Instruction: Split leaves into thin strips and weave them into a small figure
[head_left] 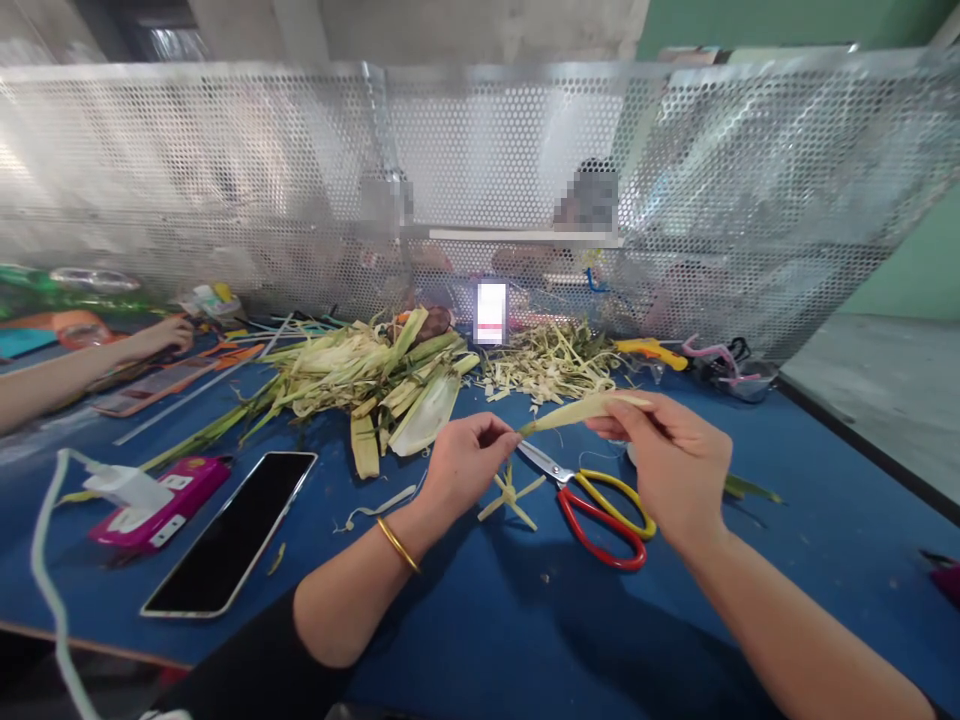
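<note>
A pale strip of dried husk point(574, 411) is stretched between my two hands above the blue table. My left hand point(466, 465), with a gold bangle at the wrist, pinches its narrow end. The wider end lies between the thumb and fingers of my right hand point(667, 460). Just under the hands, scissors point(570, 482) with one red and one yellow handle rest on the table, blades toward the left hand. A small star shape of husk strips point(509, 496) is below my left fingertips; whether it joins the held strip I cannot tell.
A heap of husk leaves point(360, 375) and a pile of thin shreds point(551, 362) lie further back, before a perforated metal screen point(495, 130). A phone point(232, 535) and a magenta power strip point(161, 505) sit at left. Another person's hand point(165, 337) reaches in at far left.
</note>
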